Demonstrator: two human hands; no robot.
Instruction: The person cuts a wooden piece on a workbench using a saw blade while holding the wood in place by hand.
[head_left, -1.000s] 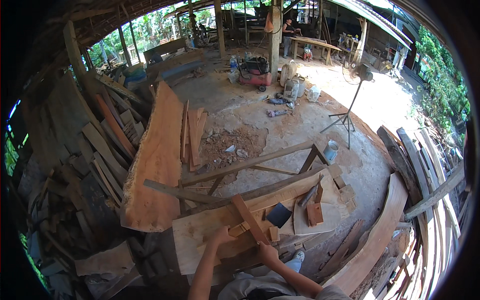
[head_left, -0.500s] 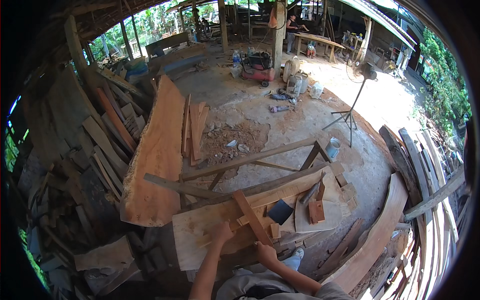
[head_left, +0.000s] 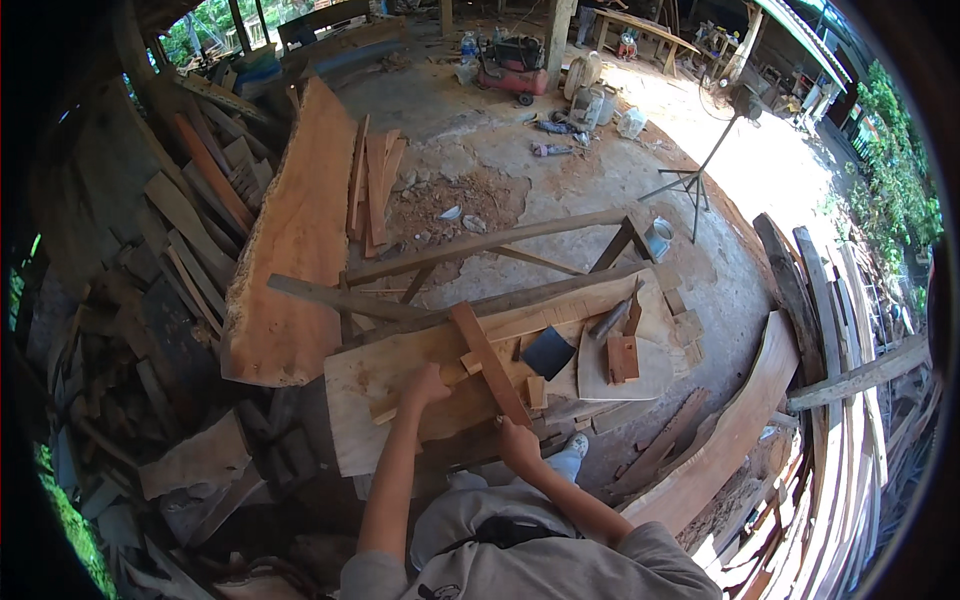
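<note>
My left hand (head_left: pixel 428 384) is closed around a pale wooden strip (head_left: pixel 385 409) lying along the workbench (head_left: pixel 348 440). A reddish-brown board (head_left: pixel 490 364) crosses the strip's right part at an angle. My right hand (head_left: pixel 519 445) is a fist by this board's near end; whatever is in its fingers is too small to make out. Right of the board lie a small pale wood block (head_left: pixel 537 391) and a dark square sheet (head_left: pixel 548 353). Further right, a hand saw (head_left: pixel 611 318) and a reddish wooden box-shaped piece (head_left: pixel 623 358) rest on a light panel (head_left: pixel 648 381).
A wooden frame (head_left: pixel 480 246) stands behind the bench. A large live-edge slab (head_left: pixel 292 240) lies at left beside stacked planks. Planks (head_left: pixel 735 440) lie at right. Farther off are a standing fan (head_left: pixel 745 103), a metal bucket (head_left: pixel 658 239) and a red air compressor (head_left: pixel 515 75).
My view has tipped downward, so the bench sits higher in the picture and more of my lap shows. Both hands keep about the same places beside the strip and the reddish-brown board.
</note>
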